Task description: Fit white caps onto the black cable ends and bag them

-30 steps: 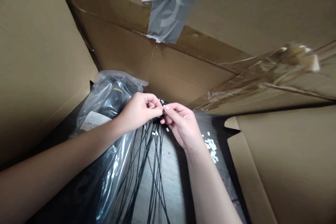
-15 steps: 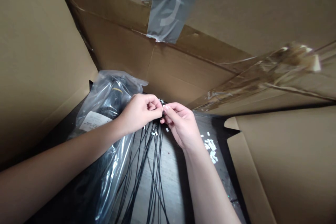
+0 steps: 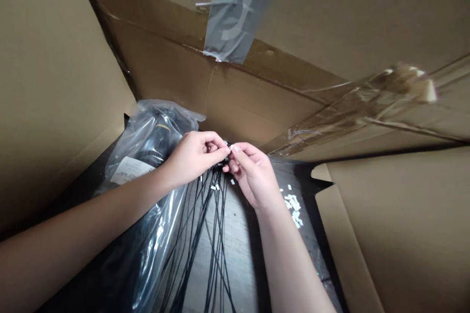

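My left hand (image 3: 193,156) and my right hand (image 3: 253,173) meet fingertip to fingertip above a work surface. Both are closed in a pinch on the gathered top ends of several thin black cords (image 3: 215,234). The cords fan out and run down toward me over the pale surface. What sits exactly between the fingertips is too small to make out. Small white scraps (image 3: 293,205) lie scattered on the dark surface just right of my right wrist, and a few more under the hands.
A clear plastic bag (image 3: 147,166) with dark contents and a white label lies left of the cords, under my left forearm. Cardboard walls (image 3: 44,83) close in on the left, back and right. A strip of grey tape (image 3: 229,14) hangs on the back flap.
Both hands stay pinched together at the cord ends, with only slight finger shifts. The view has tilted a little.
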